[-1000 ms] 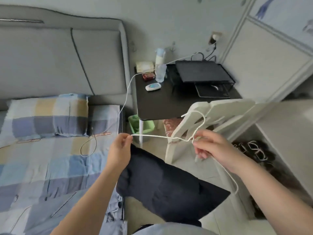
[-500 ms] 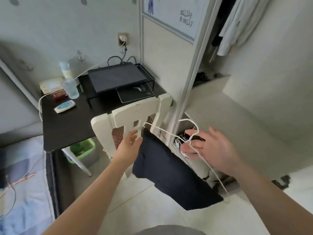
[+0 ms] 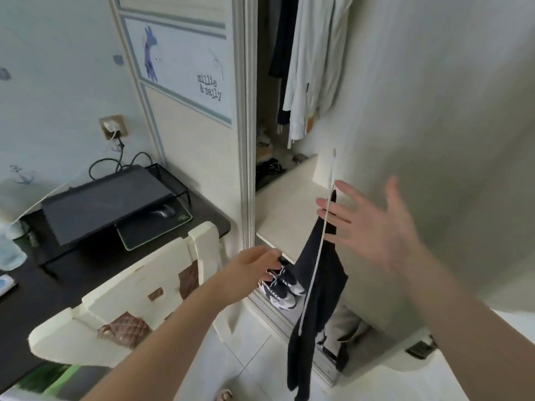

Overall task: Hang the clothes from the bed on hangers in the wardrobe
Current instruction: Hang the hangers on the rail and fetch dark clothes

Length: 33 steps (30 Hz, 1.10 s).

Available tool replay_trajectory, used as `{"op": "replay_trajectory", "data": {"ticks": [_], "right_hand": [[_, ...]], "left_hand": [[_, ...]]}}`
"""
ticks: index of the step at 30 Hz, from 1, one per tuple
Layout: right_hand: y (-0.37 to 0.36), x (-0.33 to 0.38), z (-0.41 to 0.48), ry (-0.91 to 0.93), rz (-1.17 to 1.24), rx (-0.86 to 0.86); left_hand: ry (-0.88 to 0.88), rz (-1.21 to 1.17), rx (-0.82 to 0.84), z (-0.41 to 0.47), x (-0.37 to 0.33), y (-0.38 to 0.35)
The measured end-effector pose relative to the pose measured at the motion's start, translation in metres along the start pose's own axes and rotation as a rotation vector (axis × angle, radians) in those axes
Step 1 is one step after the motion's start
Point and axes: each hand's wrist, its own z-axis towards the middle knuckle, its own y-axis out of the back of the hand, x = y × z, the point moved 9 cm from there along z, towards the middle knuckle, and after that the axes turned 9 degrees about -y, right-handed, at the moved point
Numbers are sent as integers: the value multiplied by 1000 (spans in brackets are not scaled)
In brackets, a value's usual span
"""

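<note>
A dark garment [image 3: 317,287] hangs from a thin white hanger [image 3: 321,241], seen edge-on in front of the open wardrobe [image 3: 278,140]. My right hand [image 3: 373,227] carries the hanger across its spread fingers, with the hook pointing up. My left hand [image 3: 256,264] hovers just left of the garment with loosely curled fingers, and I see nothing in it. Inside the wardrobe hang a white shirt [image 3: 309,68] and a dark piece of clothing [image 3: 285,39]. The bed is out of view.
A white chair [image 3: 173,273] stands under my left arm, against a dark desk [image 3: 72,279] that carries a laptop on a stand [image 3: 107,204]. Sneakers [image 3: 282,287] lie on the wardrobe floor below a cream shelf [image 3: 286,209]. A pale door panel [image 3: 434,125] fills the right side.
I have turned from the bed to the wardrobe. The hanger with the garment swung from level to edge-on and upright, and my left hand let go of it.
</note>
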Motion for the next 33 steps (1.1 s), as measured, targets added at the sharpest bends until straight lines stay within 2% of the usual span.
{"op": "replay_trajectory", "data": {"ticks": [8, 15, 21, 25, 33], "right_hand": [[-9, 138, 13, 234, 35, -99], [-45, 259, 18, 484, -13, -126], [-72, 336, 27, 606, -50, -128], [-82, 383, 40, 651, -133, -115], [-90, 513, 61, 753, -240, -73]], "left_hand": [[-236, 22, 225, 80, -125, 38], [-432, -78, 266, 132, -252, 97], [-647, 83, 312, 162, -351, 124], [-733, 215, 252, 199, -396, 128], [-894, 275, -64, 254, -507, 151]]}}
